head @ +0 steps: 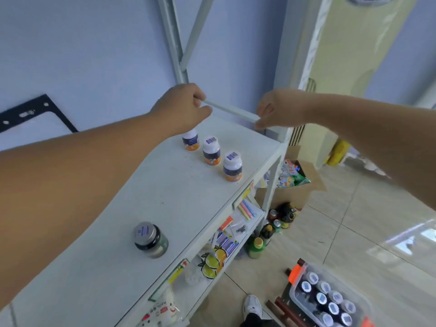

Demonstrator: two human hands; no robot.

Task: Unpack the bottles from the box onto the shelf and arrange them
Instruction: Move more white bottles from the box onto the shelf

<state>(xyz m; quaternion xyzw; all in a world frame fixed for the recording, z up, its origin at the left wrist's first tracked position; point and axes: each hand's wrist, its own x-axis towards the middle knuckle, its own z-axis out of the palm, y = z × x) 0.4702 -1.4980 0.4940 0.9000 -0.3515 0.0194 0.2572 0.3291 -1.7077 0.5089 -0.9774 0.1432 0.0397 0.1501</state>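
Both hands reach to the far end of the shelf (177, 208). The left hand (181, 107) curls its fingers round one end of a white bar (232, 111) along the back edge. The right hand (278, 109) pinches the other end. Three small bottles (211, 151) stand in a row near the far end, just under the left hand. A dark jar (151, 239) stands near the front edge. The box (330, 300) on the floor holds more bottles.

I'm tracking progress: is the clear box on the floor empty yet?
No: the clear box holds many capped bottles standing side by side.
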